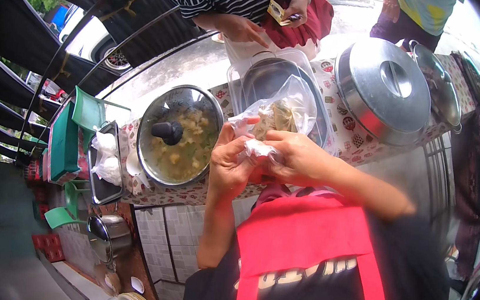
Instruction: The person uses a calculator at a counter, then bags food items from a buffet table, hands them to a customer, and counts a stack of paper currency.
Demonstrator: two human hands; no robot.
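In the head view my left hand (231,158) and my right hand (299,153) meet in front of the red apron (300,241). Both pinch the gathered mouth of a clear plastic bag (306,93). Pale brownish food (281,117) fills the bag, its exact kind unclear. The bag is held over a rectangular clear plastic container (328,138) on the counter. Some of my fingers are hidden behind the twisted plastic.
A glass-lidded pot (177,152) of soupy food stands at left, beside a dark tray (106,192) with white plastic bags (107,166). Large metal-lidded pot (364,75) is at right. Across the patterned tablecloth (351,149), one person's hand (298,12) holds a small yellow item; another person stands nearby.
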